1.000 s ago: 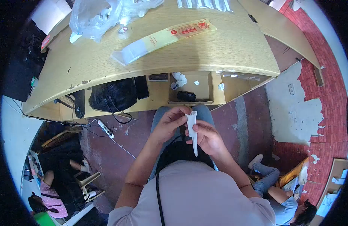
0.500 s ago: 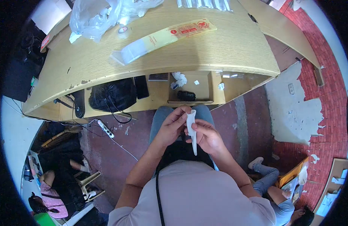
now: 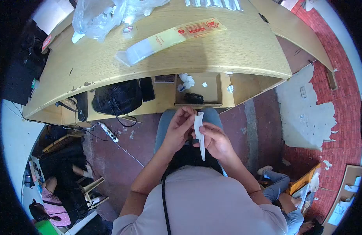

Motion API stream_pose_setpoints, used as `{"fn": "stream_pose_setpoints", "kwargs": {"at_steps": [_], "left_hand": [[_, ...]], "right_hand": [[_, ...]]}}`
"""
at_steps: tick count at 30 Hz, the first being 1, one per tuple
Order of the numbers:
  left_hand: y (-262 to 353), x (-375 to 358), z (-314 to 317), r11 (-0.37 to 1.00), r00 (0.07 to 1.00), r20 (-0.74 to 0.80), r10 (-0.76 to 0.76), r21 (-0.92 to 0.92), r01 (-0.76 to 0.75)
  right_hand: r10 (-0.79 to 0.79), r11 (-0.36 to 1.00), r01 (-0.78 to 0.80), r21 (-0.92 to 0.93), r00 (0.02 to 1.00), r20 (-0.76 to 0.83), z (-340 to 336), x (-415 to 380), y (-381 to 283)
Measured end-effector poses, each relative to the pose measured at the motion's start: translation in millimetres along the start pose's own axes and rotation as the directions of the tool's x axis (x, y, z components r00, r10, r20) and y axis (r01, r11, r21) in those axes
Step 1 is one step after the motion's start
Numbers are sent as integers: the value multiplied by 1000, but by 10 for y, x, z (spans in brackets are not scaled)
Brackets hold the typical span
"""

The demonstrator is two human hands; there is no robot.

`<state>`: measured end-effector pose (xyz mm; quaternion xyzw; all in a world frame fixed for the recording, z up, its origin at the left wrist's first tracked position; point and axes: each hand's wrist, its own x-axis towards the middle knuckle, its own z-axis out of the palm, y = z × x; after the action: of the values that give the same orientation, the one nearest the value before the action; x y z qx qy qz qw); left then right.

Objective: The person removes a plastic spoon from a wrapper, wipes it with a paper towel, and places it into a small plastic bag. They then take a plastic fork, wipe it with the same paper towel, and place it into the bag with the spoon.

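Observation:
Above my lap, both hands are on a slim white piece (image 3: 199,126), broad at the top and narrowing to a point at the bottom; its exact kind I cannot make out. My left hand (image 3: 181,127) pinches its upper end between thumb and fingers. Lower down, my right hand (image 3: 213,141) is closed around its middle, thumb lying across the front. The tapered end sticks out below the right hand. On the desk ahead lies a long yellow and clear plastic packet (image 3: 169,41) with red print, apart from both hands.
A clear plastic bag (image 3: 98,19) and a tape roll (image 3: 129,31) sit on the desk (image 3: 236,51). Its shelf holds a black bag (image 3: 117,98), a phone (image 3: 147,89) and a cardboard box (image 3: 212,102). A power strip (image 3: 109,133) lies on the floor. People sit at both sides.
The left hand's fingers have shifted slightly up and left at the white piece's top end. The right hand keeps its grip, and the piece stays nearly in place.

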<state>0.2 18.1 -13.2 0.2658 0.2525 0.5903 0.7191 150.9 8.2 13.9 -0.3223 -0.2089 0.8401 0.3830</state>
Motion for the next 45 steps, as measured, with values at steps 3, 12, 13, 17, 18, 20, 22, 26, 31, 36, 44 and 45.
{"fn": "stream_pose_setpoints", "kwargs": {"at_steps": [3,12,13,17,18,20,22,26,31,36,44,45], "left_hand": [[-41,-23,-23,954,985,-142,100,295,-54],[235,-99,159,453,898,31,439,855,-252],[259,-104,186,454,898,31,438,855,-251],[256,-97,185,398,916,-8,402,902,-167],[243,-91,173,390,907,-11,421,905,-170],[230,-93,212,445,908,-66,415,885,-139],[215,-98,224,501,908,-126,400,859,-101],[186,-61,190,545,914,-135,382,832,-105],[244,2,164,522,934,-140,328,851,-56],[225,20,169,602,937,-180,300,798,-39],[182,58,113,669,944,-154,291,739,-86],[175,59,104,676,948,-163,275,733,-70]], "right_hand": [[-12,1000,11,-22,999,-44,6,7,-1],[-233,948,186,-258,958,-167,11,73,83],[-232,948,185,-258,958,-167,0,89,97],[-324,901,251,-355,932,-164,-3,137,105],[-332,893,246,-377,926,-181,8,142,104],[-358,871,261,-416,917,-174,-1,158,118],[-378,850,269,-453,910,-170,-21,166,142],[-381,842,269,-468,910,-162,-25,208,139],[-329,883,237,-404,928,-173,-22,237,147],[-273,895,213,-392,957,-102,-108,273,153],[-232,902,216,-373,973,4,-106,248,132],[-223,914,207,-349,975,-5,-110,241,131]]}}
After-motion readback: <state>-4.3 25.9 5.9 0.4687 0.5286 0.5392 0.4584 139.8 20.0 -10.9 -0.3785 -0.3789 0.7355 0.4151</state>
